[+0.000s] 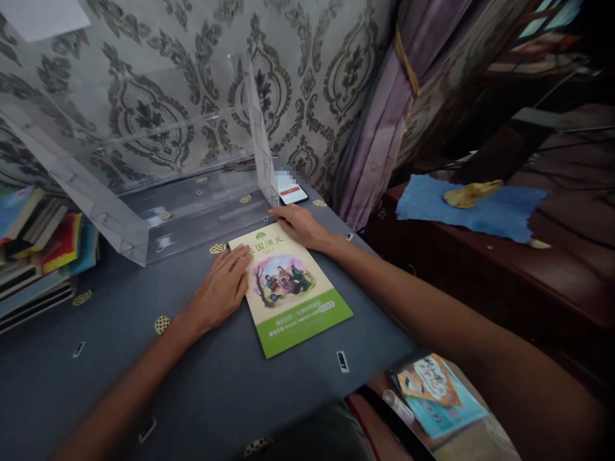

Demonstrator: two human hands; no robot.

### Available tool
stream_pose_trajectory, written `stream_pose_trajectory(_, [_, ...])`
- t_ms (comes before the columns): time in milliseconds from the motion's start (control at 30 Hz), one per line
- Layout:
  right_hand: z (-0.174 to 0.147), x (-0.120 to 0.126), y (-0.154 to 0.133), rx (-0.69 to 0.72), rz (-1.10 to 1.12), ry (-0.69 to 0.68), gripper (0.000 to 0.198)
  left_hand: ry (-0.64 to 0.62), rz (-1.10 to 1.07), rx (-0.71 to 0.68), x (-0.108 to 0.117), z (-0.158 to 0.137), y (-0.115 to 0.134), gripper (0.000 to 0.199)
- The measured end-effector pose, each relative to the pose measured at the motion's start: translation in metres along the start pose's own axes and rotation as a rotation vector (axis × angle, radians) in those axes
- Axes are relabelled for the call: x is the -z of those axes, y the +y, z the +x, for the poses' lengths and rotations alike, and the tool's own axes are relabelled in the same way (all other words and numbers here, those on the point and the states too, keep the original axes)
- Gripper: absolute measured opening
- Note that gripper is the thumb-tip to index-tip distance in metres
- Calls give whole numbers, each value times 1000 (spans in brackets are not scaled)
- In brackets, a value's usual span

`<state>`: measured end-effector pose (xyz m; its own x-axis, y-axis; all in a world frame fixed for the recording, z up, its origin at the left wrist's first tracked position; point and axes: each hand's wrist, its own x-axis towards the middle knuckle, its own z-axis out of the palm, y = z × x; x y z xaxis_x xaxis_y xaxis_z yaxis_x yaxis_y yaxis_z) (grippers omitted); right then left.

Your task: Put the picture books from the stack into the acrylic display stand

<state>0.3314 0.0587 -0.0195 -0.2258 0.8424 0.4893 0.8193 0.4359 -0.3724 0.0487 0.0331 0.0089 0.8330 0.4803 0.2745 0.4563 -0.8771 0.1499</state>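
Note:
A cream and green paperback book [283,275] with a painted group of figures lies face up on the table in front of me. My left hand [223,282] rests at its upper left edge, fingers stretched out flat over the cover's margin. Across the top right corner lies my right hand [302,227], its fingers extended and pointing left, near the foot of a clear acrylic rack [262,147]. Neither hand is wrapped round the book. The rack stands just beyond it, against the wall, with no books in it.
Stacked books [43,250] stand at the left. Behind my right hand a phone [291,192] lies beside the rack. To the right, a blue cloth [432,211] lies on a dark red surface. Below the table's right edge is a blue-covered book [439,400]. A purple curtain [379,128] hangs behind.

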Motion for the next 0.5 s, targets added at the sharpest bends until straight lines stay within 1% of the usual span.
stream_pose_trajectory(67, [-1, 1, -2, -14, 7, 4, 38, -36, -3, 20, 3, 7, 7, 38])
stream_pose_trajectory(133, [-1, 3, -3, -30, 18, 5, 38, -95, 40, 28, 6, 17, 16, 42])
stream_pose_trajectory(267, [-1, 4, -7, -32, 13, 3, 36, -185, 108, 7, 6, 35, 35, 48])
stream_pose_trajectory(400, [-1, 5, -11, -57, -31, -32, 37, -249, 23, -123, 0, 44, 56, 49])
stream_pose_trajectory(500, [-1, 7, -13, -78, -59, -53, 37, -249, -59, -256, -6, 42, 74, 47])
